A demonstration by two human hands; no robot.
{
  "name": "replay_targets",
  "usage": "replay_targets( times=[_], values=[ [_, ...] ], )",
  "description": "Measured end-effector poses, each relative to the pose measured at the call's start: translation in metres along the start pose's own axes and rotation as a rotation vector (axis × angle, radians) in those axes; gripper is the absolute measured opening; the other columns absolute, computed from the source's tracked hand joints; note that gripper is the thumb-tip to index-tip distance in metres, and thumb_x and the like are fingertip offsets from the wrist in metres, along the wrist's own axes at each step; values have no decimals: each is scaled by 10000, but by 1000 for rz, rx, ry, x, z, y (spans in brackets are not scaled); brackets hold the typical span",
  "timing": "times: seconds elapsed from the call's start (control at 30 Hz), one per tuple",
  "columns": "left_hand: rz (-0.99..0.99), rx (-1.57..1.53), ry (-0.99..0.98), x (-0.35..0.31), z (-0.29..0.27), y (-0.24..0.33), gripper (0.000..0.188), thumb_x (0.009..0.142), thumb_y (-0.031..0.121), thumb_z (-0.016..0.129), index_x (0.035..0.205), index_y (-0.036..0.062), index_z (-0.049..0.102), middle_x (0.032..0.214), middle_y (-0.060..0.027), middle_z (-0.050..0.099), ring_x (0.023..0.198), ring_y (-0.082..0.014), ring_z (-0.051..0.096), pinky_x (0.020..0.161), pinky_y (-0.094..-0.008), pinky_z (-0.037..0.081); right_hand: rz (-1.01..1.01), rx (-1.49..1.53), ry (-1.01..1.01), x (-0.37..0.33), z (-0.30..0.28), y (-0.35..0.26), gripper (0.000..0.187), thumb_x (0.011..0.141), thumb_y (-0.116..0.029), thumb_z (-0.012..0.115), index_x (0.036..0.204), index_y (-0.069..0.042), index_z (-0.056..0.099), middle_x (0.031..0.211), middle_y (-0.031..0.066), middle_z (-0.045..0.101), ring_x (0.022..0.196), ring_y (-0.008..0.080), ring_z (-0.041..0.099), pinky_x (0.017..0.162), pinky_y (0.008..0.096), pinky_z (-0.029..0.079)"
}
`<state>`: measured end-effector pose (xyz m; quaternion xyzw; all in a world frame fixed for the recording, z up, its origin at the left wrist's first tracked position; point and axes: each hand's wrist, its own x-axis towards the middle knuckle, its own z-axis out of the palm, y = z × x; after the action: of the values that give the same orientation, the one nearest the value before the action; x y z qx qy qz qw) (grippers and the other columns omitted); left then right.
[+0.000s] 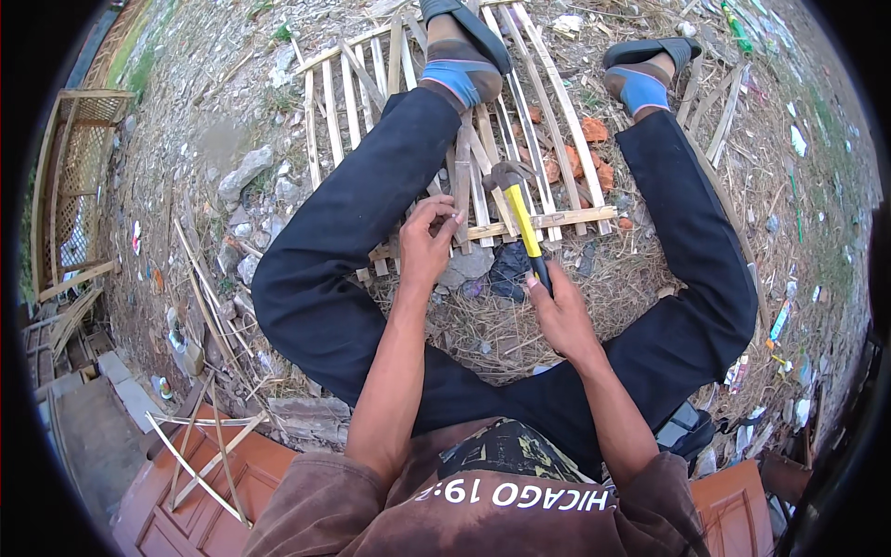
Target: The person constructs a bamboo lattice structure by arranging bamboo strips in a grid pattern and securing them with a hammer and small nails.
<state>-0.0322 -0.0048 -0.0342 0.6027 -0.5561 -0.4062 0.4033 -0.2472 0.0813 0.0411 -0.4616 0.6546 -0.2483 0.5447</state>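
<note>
My right hand is closed round the black grip of a claw hammer with a yellow handle. The hammer's dark metal head points away from me, over a frame of pale wooden slats on the ground between my feet. My left hand is raised near the frame's near crosspiece, left of the hammer head. Its thumb and fingertips are pinched together; whatever is between them is too small to make out. Slats run away from me from the crosspiece, and my left leg covers part of the frame.
Orange brick pieces lie under and beside the slats. Grey stones and loose sticks are on the left. A brown panelled door lies behind me, with crossed thin strips on it. A lattice panel stands far left.
</note>
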Motion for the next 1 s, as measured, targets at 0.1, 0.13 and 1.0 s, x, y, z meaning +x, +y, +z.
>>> replay_targets(
  times=[0.1,0.13,1.0],
  values=[
    [53,-14,21,2,11,0,95,849,-13,717,914,-38,653,1123,-92,681,770,-128,659,699,-276,524,13,-83,-5,-7,-2,2,195,1007,-193,536,1011,-8,476,670,187,567,611,363,588,600,469,427],
    [37,-17,27,1,9,-1,96,849,-15,717,916,-39,652,1127,-92,680,769,-127,661,698,-278,525,7,-79,-21,-7,4,5,197,1008,-197,534,1010,-10,472,673,194,571,619,381,595,601,477,427],
    [50,279,20,-21,-11,11,154,820,84,793,917,-9,718,1168,-75,632,787,-125,622,640,-270,480,53,-31,-65,-30,-4,9,219,1021,-219,540,1074,-9,510,683,167,558,611,349,575,603,446,436]
  ],
)
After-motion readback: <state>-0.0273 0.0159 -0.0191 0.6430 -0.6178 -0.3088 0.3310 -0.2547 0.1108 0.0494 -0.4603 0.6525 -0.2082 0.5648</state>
